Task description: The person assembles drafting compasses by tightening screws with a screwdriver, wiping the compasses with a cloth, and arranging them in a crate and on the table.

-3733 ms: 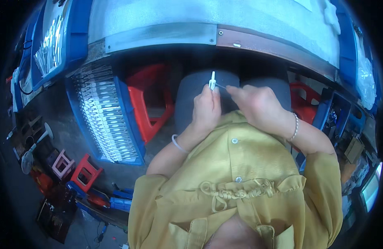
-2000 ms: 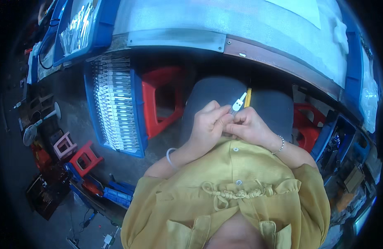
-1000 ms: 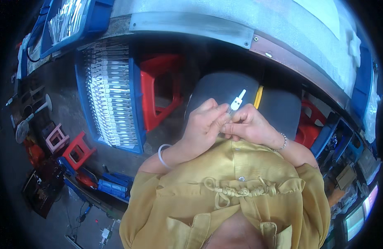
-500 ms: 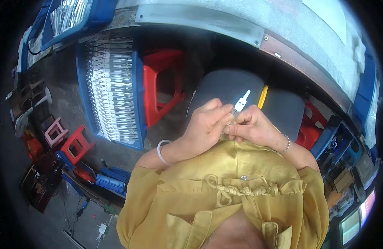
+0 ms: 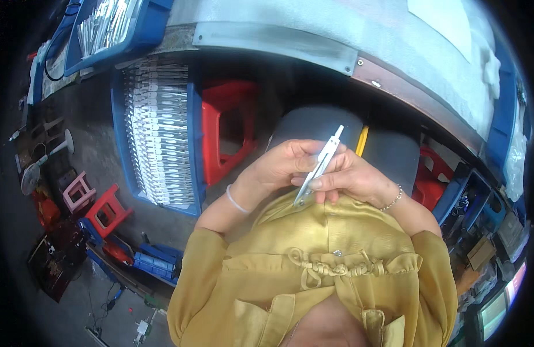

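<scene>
In front of my belly, above my lap, both my hands grip one drawing compass (image 5: pixel 320 163). It has a white head with a narrow tip pointing away from me, and silvery legs that lie close together, slanting back toward me. My left hand (image 5: pixel 283 165) pinches it from the left near the middle. From the right, my right hand (image 5: pixel 359 178) presses thumb and fingers on the legs' lower part. Some of the compass is covered by fingers. On my left, a blue crate (image 5: pixel 196 139) holds many similar white-headed compasses (image 5: pixel 157 136) stacked in rows.
A worktable with a metal edge (image 5: pixel 273 43) runs across ahead of me. On it at far left stands a blue bin (image 5: pixel 148 32) of slender white and silver pieces. A red stool (image 5: pixel 212 136) adjoins the crate. A yellow strip (image 5: pixel 363 140) shows between my legs.
The compass has turned, so its long legs now show between my hands; before, mostly the head showed. My left hand has opened out around it and my view has shifted slightly.
</scene>
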Demonstrator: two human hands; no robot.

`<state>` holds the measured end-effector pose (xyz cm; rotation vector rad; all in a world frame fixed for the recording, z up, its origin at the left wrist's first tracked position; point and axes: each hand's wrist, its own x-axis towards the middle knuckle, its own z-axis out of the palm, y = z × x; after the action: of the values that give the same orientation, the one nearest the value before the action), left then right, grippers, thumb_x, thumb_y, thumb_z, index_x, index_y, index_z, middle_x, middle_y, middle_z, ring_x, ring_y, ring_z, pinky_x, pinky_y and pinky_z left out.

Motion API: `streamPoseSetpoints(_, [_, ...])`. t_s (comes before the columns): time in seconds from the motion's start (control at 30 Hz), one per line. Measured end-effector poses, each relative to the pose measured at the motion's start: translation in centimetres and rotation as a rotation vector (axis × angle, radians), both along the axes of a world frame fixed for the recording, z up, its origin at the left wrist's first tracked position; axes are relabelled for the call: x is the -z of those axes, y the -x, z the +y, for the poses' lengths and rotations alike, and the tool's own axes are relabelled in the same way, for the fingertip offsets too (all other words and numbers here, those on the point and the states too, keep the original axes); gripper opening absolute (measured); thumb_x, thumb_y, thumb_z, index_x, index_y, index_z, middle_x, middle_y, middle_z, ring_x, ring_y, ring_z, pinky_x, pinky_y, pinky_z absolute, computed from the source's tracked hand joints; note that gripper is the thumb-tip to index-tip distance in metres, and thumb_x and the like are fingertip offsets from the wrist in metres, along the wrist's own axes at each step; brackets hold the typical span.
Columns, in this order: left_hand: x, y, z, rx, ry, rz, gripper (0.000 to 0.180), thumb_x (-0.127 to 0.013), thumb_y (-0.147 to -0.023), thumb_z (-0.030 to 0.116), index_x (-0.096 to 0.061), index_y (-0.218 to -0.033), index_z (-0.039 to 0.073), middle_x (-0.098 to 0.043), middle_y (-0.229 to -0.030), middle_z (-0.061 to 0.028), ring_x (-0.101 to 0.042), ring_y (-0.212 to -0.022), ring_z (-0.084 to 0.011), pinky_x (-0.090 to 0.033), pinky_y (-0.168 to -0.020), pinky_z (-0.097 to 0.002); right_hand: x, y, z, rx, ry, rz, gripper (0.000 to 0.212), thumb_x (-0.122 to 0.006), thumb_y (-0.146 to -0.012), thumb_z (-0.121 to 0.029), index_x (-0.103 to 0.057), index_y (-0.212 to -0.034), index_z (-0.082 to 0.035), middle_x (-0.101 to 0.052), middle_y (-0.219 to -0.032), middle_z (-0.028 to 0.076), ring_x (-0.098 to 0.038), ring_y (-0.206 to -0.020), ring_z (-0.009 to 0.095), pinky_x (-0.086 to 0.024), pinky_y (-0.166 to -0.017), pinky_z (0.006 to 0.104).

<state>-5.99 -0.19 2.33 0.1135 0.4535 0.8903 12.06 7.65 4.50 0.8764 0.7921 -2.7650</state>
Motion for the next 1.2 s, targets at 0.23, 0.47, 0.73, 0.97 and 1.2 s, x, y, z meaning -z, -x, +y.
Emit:
streamPoseSetpoints(0.23, [2.3, -0.4, 0.4, 0.014, -0.098, 0.055, 0.047, -0.079, -0.078, 0.036, -0.06, -0.105, 0.002, -0.052, -0.086, 0.0004, -0.047, -0.066, -0.0087, -0.039, -0.058, -0.0228, -5.4, -3.3, 3.0, 0.055, -0.509, -0.177, 0.019, -0.065, -0.091, -0.015, -0.07, -0.099, 0.002, -0.069, -0.082, 0.005, -0.06, -0.07, 0.006, -0.049, -0.062, 0.0209])
streamPoseSetpoints(0.47, [-0.1, 0.0, 0.0, -0.126, -0.109, 0.366, 0.032, -0.077, -0.08, 0.024, -0.059, -0.093, 0.0, -0.053, -0.079, -0.0021, -0.052, -0.066, -0.0121, -0.044, -0.061, -0.0274, -8.0, -12.1, 15.6, 0.56, -2.099, -0.934, 0.031, -0.058, -0.092, -0.019, -0.063, -0.115, 0.002, -0.068, -0.094, 0.02, -0.065, -0.087, 0.034, -0.052, -0.079, 0.0395])
streamPoseSetpoints(0.73, [-5.1, -1.6, 0.1, -0.04, -0.171, 0.902, 0.022, -0.051, -0.098, 0.015, -0.064, -0.099, -0.002, -0.061, -0.078, -0.0039, -0.054, -0.062, -0.0067, -0.041, -0.054, -0.0217, -5.9, -16.5, 26.4, 0.084, -1.958, -1.521, 0.041, -0.056, -0.087, -0.018, -0.043, -0.12, 0.002, -0.064, -0.097, 0.032, -0.062, -0.09, 0.047, -0.048, -0.082, 0.0533])
streamPoseSetpoints(0.97, [-5.4, -2.8, -0.8, -0.073, -0.088, 0.767, 0.025, -0.047, -0.1, 0.015, -0.064, -0.103, -0.003, -0.057, -0.078, 0.0, -0.045, -0.06, -0.0049, -0.038, -0.055, -0.0205, -10.3, -6.4, 7.1, 0.431, -1.727, -0.339, 0.051, -0.061, -0.08, -0.003, -0.05, -0.13, -0.001, -0.063, -0.099, 0.009, -0.062, -0.086, 0.016, -0.049, -0.072, 0.0253])
streamPoseSetpoints(1.2, [-5.8, -3.4, -1.9, -0.116, 0.228, 0.382, 0.027, -0.045, -0.101, 0.018, -0.061, -0.106, -0.003, -0.055, -0.077, 0.0006, -0.045, -0.061, -0.0078, -0.037, -0.057, -0.0223, -4.2, -2.7, 1.2, 0.197, -1.871, -0.244, 0.051, -0.072, -0.073, -0.003, -0.056, -0.12, -0.009, -0.059, -0.087, 0.012, -0.061, -0.08, 0.032, -0.051, -0.069, 0.0391])
